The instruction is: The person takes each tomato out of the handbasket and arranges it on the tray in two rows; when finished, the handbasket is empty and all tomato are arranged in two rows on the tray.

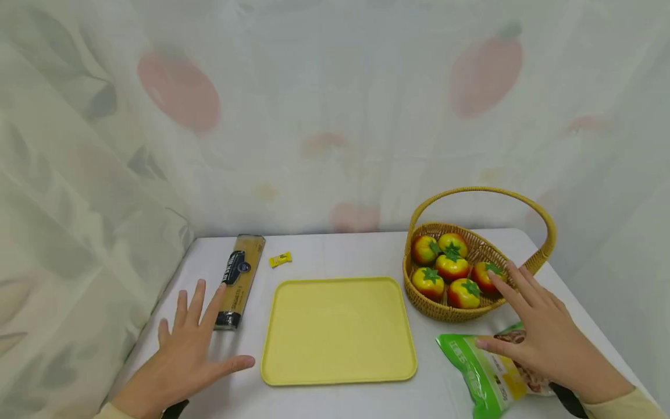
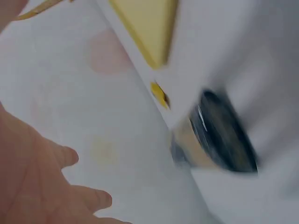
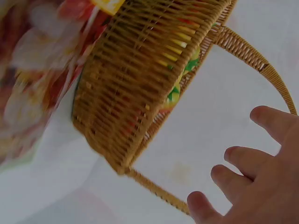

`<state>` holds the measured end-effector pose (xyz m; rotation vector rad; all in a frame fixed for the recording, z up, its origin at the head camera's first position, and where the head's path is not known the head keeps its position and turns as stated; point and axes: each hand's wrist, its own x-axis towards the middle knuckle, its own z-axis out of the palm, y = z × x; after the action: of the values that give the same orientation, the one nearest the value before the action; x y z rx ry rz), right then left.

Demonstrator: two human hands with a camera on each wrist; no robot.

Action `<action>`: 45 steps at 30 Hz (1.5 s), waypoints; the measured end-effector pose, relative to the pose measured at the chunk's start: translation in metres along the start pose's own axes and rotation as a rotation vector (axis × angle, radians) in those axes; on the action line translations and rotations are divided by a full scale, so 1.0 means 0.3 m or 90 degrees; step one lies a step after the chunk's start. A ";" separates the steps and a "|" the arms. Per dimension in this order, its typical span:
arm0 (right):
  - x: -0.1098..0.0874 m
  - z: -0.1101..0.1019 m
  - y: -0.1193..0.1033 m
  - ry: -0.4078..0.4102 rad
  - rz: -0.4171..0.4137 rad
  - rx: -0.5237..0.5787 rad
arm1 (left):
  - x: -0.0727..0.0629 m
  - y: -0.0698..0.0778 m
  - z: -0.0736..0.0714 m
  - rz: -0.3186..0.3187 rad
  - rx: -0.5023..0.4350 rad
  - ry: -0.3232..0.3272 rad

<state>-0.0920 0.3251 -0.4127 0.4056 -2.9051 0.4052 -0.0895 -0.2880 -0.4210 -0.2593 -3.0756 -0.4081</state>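
Observation:
With fingers spread, my left hand [image 1: 183, 355] hovers over the left of the table, nearest to a long pack of spaghetti [image 1: 242, 282]. In the left wrist view the spaghetti pack [image 2: 219, 135] looks blurred, apart from the fingers. My right hand [image 1: 546, 337], also spread, is above a green and brown food bag [image 1: 492, 372] and partly hides it. Its fingertips overlap the rim of a wicker basket [image 1: 439, 314] in the head view. Several red and yellow tomatoes [image 1: 452, 267] with green leaves lie in that basket. Neither hand holds anything.
A yellow tray [image 1: 339, 331] lies flat in the middle of the white table [image 1: 335, 401]. Behind its left corner is a small yellow wrapped candy [image 1: 280, 259]. The basket's tall handle [image 1: 484, 190] arches up at the right. Printed curtains [image 1: 324, 116] enclose the back and sides.

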 end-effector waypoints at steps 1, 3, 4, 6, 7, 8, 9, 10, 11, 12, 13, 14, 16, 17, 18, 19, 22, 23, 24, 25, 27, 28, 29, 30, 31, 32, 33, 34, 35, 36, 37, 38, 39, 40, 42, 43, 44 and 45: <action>0.013 -0.004 -0.002 0.001 -0.006 0.019 | 0.012 0.009 0.003 0.007 -0.025 -0.004; 0.043 -0.011 -0.009 -0.012 -0.006 0.059 | 0.040 0.028 0.012 0.021 -0.071 -0.009; 0.059 -0.012 -0.013 -0.017 -0.005 0.074 | 0.055 0.039 0.017 0.027 -0.092 -0.011; 0.092 -0.009 -0.020 -0.037 0.004 0.103 | 0.082 0.056 0.031 0.046 -0.132 -0.003; 0.108 -0.007 -0.023 -0.052 0.011 0.113 | 0.095 0.066 0.038 0.051 -0.145 0.000; 0.122 -0.004 -0.024 -0.062 0.015 0.122 | 0.107 0.075 0.046 0.051 -0.154 -0.003; 0.137 0.001 -0.023 -0.069 0.014 0.128 | 0.119 0.085 0.054 0.048 -0.163 -0.009; 0.151 0.006 -0.021 -0.073 0.011 0.129 | 0.130 0.093 0.062 0.043 -0.170 -0.021; 0.165 0.009 -0.017 -0.079 0.013 0.132 | 0.142 0.101 0.070 0.035 -0.179 -0.037; 0.176 0.012 -0.013 -0.083 0.014 0.130 | 0.154 0.108 0.078 0.023 -0.185 -0.056; 0.188 0.014 -0.009 -0.086 0.014 0.127 | 0.165 0.114 0.087 0.011 -0.188 -0.076; 0.198 0.016 -0.004 -0.090 0.018 0.129 | 0.176 0.120 0.095 -0.003 -0.195 -0.096; 0.217 0.023 0.003 -0.100 0.023 0.130 | 0.197 0.127 0.108 -0.030 -0.204 -0.130; 0.226 0.027 0.005 -0.107 0.027 0.133 | 0.208 0.129 0.113 -0.044 -0.206 -0.142; 0.235 0.032 0.005 -0.114 0.027 0.134 | 0.217 0.129 0.117 -0.057 -0.207 -0.151; 0.243 0.036 0.005 -0.121 0.029 0.138 | 0.225 0.129 0.121 -0.070 -0.206 -0.157; 0.260 0.047 0.001 -0.136 0.031 0.131 | 0.245 0.126 0.128 -0.095 -0.207 -0.165; 0.264 0.048 -0.001 -0.137 0.033 0.126 | 0.253 0.125 0.131 -0.096 -0.209 -0.166; 0.268 0.049 -0.003 -0.138 0.034 0.122 | 0.260 0.124 0.134 -0.099 -0.216 -0.167; 0.271 0.051 -0.004 -0.139 0.036 0.118 | 0.266 0.124 0.137 -0.102 -0.230 -0.171; 0.277 0.052 -0.005 -0.142 0.039 0.104 | 0.278 0.125 0.145 -0.105 -0.253 -0.177; 0.280 0.052 -0.006 -0.145 0.041 0.099 | 0.284 0.125 0.150 -0.105 -0.262 -0.178; 0.282 0.051 -0.006 -0.148 0.043 0.095 | 0.288 0.126 0.154 -0.107 -0.278 -0.181; 0.286 0.051 -0.006 -0.151 0.045 0.092 | 0.292 0.128 0.158 -0.110 -0.294 -0.183; 0.288 0.053 -0.008 -0.155 0.046 0.087 | 0.293 0.128 0.162 -0.112 -0.306 -0.183; 0.291 0.054 -0.009 -0.157 0.048 0.084 | 0.294 0.127 0.166 -0.112 -0.312 -0.182; 0.294 0.055 -0.011 -0.159 0.050 0.080 | 0.294 0.127 0.167 -0.111 -0.318 -0.181; 0.297 0.056 -0.012 -0.162 0.052 0.076 | 0.296 0.126 0.170 -0.111 -0.325 -0.182; 0.300 0.057 -0.012 -0.163 0.051 0.071 | 0.296 0.125 0.171 -0.111 -0.328 -0.183; 0.302 0.058 -0.012 -0.165 0.051 0.069 | 0.298 0.124 0.173 -0.111 -0.323 -0.183; 0.304 0.059 -0.013 -0.167 0.052 0.066 | 0.299 0.123 0.174 -0.113 -0.318 -0.184; 0.306 0.060 -0.013 -0.170 0.052 0.064 | 0.301 0.121 0.176 -0.115 -0.315 -0.185; 0.307 0.061 -0.012 -0.172 0.052 0.062 | 0.304 0.118 0.177 -0.113 -0.308 -0.186; 0.308 0.061 -0.012 -0.175 0.053 0.061 | 0.305 0.116 0.178 -0.115 -0.305 -0.186; 0.309 0.062 -0.010 -0.180 0.057 0.061 | 0.309 0.110 0.182 -0.121 -0.301 -0.189; 0.309 0.062 -0.009 -0.181 0.058 0.062 | 0.310 0.107 0.183 -0.124 -0.304 -0.191; 0.309 0.060 -0.009 -0.182 0.060 0.063 | 0.312 0.103 0.185 -0.126 -0.306 -0.191; 0.309 0.059 -0.009 -0.181 0.061 0.065 | 0.313 0.099 0.186 -0.130 -0.308 -0.194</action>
<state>-0.1813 0.2951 -0.4091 0.3678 -3.1993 0.5551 -0.1774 -0.2299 -0.4624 -0.0114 -3.2529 -1.2315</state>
